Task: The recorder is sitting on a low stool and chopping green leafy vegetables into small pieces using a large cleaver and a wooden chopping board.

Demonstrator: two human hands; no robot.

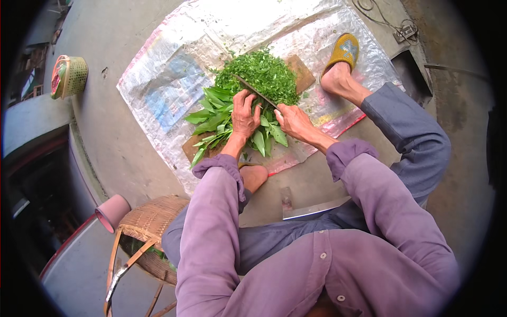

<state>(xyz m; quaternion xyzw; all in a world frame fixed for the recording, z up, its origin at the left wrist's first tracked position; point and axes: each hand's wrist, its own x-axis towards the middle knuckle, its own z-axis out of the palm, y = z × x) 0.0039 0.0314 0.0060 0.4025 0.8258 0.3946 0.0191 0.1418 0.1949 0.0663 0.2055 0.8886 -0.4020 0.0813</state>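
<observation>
My left hand (244, 115) presses down on a bunch of long green leaves (214, 115), its fingers bent close to the blade. In my right hand (295, 122) is the handle of a knife (255, 90), whose dark blade slants up and left between the leaves and a heap of finely chopped greens (261, 71). The heap lies just beyond the blade. Under the greens is a wooden board (301, 73), mostly hidden, with corners showing at the upper right and lower left. Some leaf tips hang out below my hands.
A plastic sheet (166, 79) covers the floor under the board. My slippered foot (342, 55) rests on its right side. A wicker basket (154, 218) and a pink bucket (114, 212) stand at lower left, a woven plastic basket (74, 77) farther off. A power strip (405, 33) with cable lies upper right.
</observation>
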